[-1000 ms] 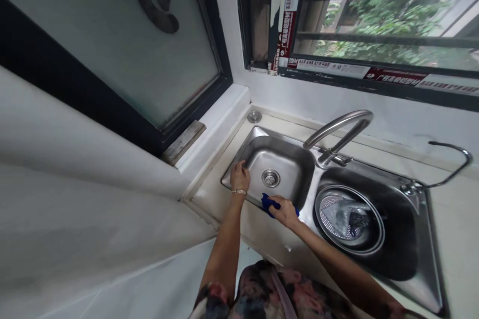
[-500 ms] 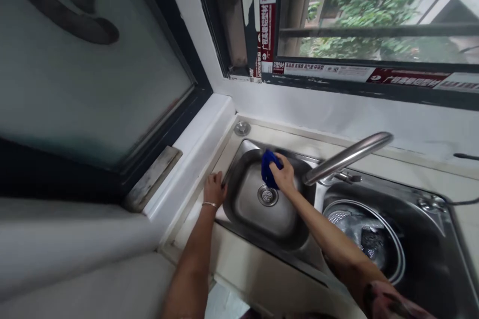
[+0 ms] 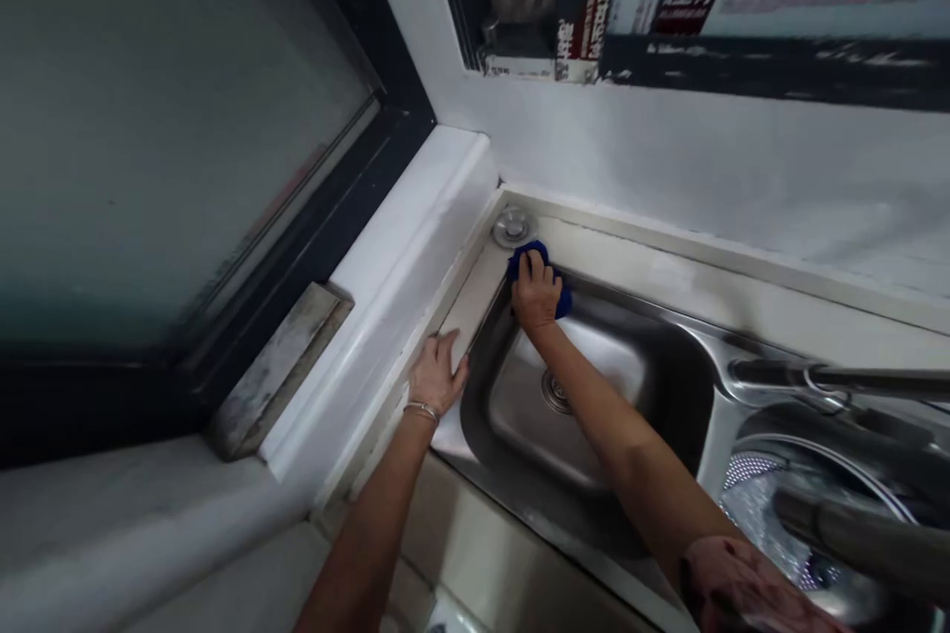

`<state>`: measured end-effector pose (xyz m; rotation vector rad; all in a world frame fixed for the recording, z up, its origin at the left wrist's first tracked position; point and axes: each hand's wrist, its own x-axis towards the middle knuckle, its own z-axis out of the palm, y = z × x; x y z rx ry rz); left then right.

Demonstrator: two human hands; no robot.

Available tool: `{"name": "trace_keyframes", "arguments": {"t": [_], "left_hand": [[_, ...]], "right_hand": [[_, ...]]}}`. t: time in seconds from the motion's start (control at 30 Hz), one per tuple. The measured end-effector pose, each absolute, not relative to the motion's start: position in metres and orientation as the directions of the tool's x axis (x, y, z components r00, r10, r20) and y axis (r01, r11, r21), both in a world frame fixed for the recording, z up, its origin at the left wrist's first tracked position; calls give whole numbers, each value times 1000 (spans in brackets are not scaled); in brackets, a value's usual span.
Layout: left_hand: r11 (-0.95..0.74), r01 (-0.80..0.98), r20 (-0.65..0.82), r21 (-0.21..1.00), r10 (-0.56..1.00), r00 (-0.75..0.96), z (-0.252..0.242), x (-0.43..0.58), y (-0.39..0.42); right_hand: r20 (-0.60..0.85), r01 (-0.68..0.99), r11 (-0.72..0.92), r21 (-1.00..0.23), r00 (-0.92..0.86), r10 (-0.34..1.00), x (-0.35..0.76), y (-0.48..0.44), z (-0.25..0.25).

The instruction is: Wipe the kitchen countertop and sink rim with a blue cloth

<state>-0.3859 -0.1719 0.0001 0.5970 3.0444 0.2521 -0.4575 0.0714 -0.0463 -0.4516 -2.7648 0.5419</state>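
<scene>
1. My right hand (image 3: 535, 289) is closed down over a small, bunched, deep-blue cleaning cloth (image 3: 553, 269), fingers curled across the top and palm pressing it flat. The cloth sits on the far left corner of the stainless steel sink (image 3: 653, 356), right at the rim where the steel meets the pale countertop strip (image 3: 475, 302).

2. The cloth looks soft and light, and I judge it wet or damp. It will crumple into whatever shape I squeeze. It is best held as a wad under the palm, edges tucked in, because a loose corner would drag and flop.

3. Just beyond my fingertips lies a round metal cap (image 3: 512, 226) set in the corner of the counter, almost touching the cloth.

4. My left hand (image 3: 436, 378) holds nothing. It lies flat and spread on the countertop strip at the sink's left edge, with a thin bracelet (image 3: 422, 408) at the wrist.

5. Below my right forearm is the round drain (image 3: 555, 393) of the left basin. To the right, the curved steel faucet (image 3: 838, 379) and a perforated metal strainer bowl (image 3: 772, 504) in the second basin are blurred.
</scene>
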Motion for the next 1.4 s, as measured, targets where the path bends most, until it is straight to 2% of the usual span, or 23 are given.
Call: {"name": "trace_keyframes", "arguments": {"t": [0.1,0.33,0.53,0.73,0.97,1.1,1.2,1.4], "left_hand": [[911,370,-23,182,380,-925,0,-385,-171],[930,314,-111,189,338,-935,7,-386,-163],[935,292,-147,199,324,-935,17,-385,-157],[942,284,-178,178,314,-932,20,-386,-154],[941,281,-210,187,318,-925,22,-386,-150],[945,275,-219,179,311,-925,23,-386,-147],[949,270,-236,162,303,-923,24,-386,-145],[952,277,-242,132,302,-922,25,-387,-144]], "right_hand": [[218,273,844,-462,-887,406,-455,62,-53],[152,176,622,-763,-887,437,-441,43,-64],[123,131,582,-802,-918,377,-392,2,-65],[51,68,650,-757,-985,163,-319,-42,-54],[-120,-118,713,-691,-954,-275,-252,-54,-22],[-138,-304,690,-657,-851,-506,-249,-46,-2],[-154,-362,673,-645,-801,-579,-258,-41,8],[-198,-352,679,-644,-781,-593,-265,-46,23]]}}
